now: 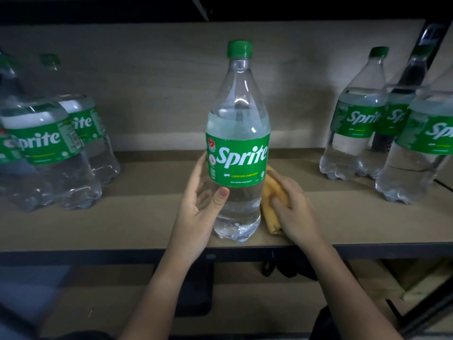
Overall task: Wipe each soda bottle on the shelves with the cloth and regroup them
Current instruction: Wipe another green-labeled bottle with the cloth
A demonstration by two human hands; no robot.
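A clear Sprite bottle (239,133) with a green cap and green label stands upright near the front edge of the wooden shelf (137,217), at the centre. My left hand (196,207) wraps its lower body from the left, thumb across the front below the label. My right hand (296,209) presses a folded yellow cloth (269,192) against the bottle's right side, low down. More Sprite bottles stand grouped at the left (51,148) and at the right (355,123) of the same shelf.
The shelf has a dark metal front rail (98,256) and a dark upright post (416,77) at the far right behind the right-hand bottles. A lower shelf (117,310) lies beneath, with dark objects (193,285) on it. Bare shelf board flanks the centre bottle.
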